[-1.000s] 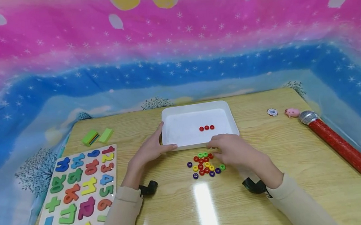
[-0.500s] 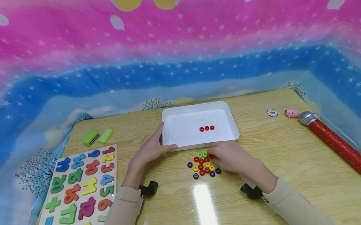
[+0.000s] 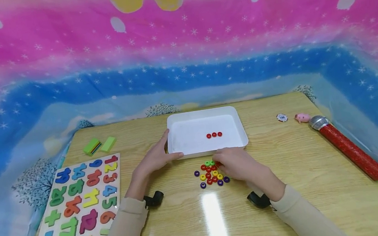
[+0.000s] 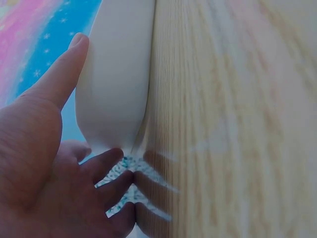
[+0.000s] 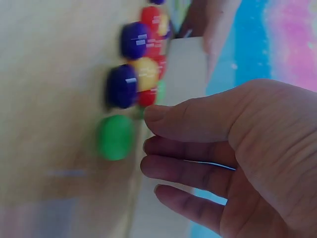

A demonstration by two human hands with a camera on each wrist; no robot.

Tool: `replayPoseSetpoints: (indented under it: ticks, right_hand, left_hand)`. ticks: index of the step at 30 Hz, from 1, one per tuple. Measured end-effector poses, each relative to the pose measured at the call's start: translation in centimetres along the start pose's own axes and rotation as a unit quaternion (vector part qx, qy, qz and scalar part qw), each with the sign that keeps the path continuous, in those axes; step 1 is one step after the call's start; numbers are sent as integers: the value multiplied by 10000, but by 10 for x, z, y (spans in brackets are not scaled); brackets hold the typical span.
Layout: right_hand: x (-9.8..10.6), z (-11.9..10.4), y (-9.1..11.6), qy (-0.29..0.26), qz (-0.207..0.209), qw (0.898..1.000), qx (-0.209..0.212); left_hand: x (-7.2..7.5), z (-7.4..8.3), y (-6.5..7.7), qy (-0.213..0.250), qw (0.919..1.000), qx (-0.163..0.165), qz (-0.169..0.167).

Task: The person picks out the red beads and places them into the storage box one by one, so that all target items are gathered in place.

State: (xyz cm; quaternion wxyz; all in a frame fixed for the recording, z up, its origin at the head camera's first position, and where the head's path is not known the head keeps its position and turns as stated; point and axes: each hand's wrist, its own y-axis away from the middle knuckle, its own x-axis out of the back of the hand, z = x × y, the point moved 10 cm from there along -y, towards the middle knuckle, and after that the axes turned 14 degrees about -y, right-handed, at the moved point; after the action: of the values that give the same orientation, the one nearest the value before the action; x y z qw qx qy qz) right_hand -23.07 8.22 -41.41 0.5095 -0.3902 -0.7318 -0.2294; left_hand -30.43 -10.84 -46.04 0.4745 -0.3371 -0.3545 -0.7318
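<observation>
A white tray stands at the table's middle, with 3 red beads in a row inside. My left hand rests at its front left corner, the thumb along the front wall and the fingers by the left side. In the left wrist view, the thumb lies straight against the tray wall. In front of the tray lies a cluster of red, yellow, purple and green beads. My right hand reaches into its right edge, fingertips at a red bead; I cannot tell whether it is pinched. A green bead sits beside the fingers.
A number puzzle board lies on the left, with a stack of green-topped blocks and a single green block behind. On the right are a poker chip, a pink pig figure and a red microphone.
My right hand has drawn back from the tray's front rim and come down leftward onto the beads, covering the green one at the right. The left hand has stayed at the tray corner.
</observation>
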Motion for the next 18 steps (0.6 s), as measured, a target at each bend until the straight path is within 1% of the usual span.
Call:
replayPoseSetpoints:
  ticks: [5,9,12,14,18]
  right_hand:
    - [21,-7,-5,-191,217,9996,50]
    - [41,-3,-13,-258,472,9985,4]
    - [55,10,-22,-275,688,9971,-184]
    - [60,23,-28,-285,793,9958,-369]
    - [61,54,-38,-315,855,9926,-801]
  left_hand:
    - [0,1,0,-28,10000,-24,4]
    - [1,1,1,-3,10000,-30,9]
    - [2,1,1,26,10000,-31,-8]
    - [1,2,1,28,10000,-49,-28]
    - [0,1,0,54,10000,-37,-48]
